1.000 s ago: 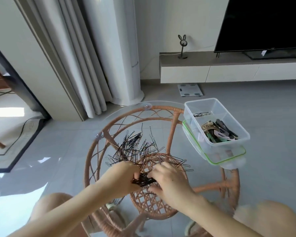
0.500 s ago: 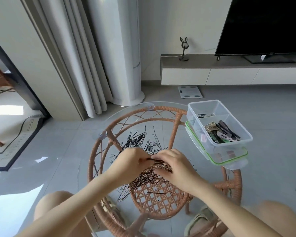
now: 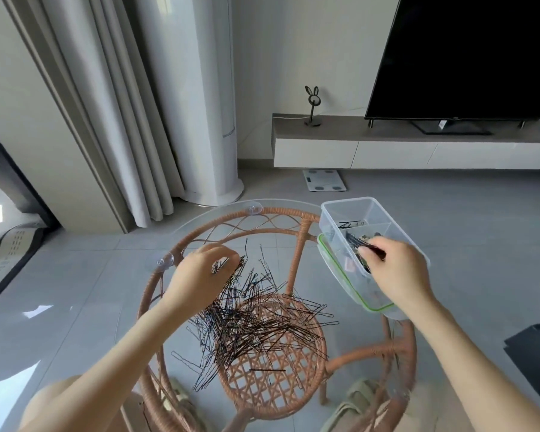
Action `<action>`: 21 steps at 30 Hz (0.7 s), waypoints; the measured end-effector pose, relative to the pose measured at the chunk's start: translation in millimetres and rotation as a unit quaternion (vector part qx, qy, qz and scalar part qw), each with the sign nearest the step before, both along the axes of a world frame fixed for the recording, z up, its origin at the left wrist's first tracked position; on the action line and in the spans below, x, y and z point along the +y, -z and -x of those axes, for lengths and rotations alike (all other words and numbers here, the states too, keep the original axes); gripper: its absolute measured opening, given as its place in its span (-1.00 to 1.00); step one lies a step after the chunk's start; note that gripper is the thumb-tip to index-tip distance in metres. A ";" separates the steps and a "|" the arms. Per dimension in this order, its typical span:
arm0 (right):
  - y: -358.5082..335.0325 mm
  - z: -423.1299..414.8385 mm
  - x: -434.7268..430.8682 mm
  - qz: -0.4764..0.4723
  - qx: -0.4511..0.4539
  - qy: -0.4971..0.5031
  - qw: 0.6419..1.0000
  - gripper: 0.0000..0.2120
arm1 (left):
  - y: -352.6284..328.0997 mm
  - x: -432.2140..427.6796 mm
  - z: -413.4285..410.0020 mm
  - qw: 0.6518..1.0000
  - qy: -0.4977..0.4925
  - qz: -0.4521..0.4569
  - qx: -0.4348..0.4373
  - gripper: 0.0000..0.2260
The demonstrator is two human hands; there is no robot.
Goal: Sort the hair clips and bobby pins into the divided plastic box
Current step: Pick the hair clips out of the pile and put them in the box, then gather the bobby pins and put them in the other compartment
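Bobby pins lie heaped mid-frame on the glass table. Left hand curls round a few. Right hand pinches a bunch over the divided plastic box at right; best drop them in its far part, with the other pins.

Too many bobby pins to count, heaped at centre, a few more in the one divided plastic box at middle right. Two hands: left hand, right hand. One television, one rabbit ornament, one scale.
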State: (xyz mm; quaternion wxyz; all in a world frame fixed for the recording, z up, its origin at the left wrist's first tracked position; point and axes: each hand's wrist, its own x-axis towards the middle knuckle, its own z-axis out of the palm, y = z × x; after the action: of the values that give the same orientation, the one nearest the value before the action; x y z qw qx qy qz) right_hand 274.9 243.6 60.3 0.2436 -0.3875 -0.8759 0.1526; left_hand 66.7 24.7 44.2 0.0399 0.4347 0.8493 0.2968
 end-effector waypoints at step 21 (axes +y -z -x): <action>98.3 159.8 -70.8 0.037 -0.196 -0.245 0.949 -0.49 | 82.0 33.8 50.9 0.989 -0.043 0.136 -0.037 -0.49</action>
State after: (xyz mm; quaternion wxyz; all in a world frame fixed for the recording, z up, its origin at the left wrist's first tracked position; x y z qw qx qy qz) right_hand 115.0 172.8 -37.9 0.0081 -0.1925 -0.9679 0.1612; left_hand 15.8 58.5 -37.7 0.1178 0.3771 0.8975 0.1960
